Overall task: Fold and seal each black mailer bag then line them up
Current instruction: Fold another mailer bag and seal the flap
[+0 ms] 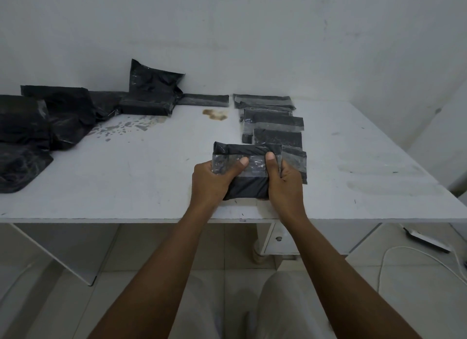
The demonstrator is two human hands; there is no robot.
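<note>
Your left hand [212, 179] and right hand [284, 179] grip the mailer bag [249, 169]. Press both thumbs firmly outward along the flap.

Single head-worn wide-angle view, aimed forward and down. The desk [113, 187] is seen from just above its near edge, at close range; the wall [227, 22] is taken in behind it, the floor [151, 250] beneath.

place: plain packing room | cues: stained white table [126, 187]; rows of black mailer bags [273, 122]; tiled floor [38, 300]
</note>
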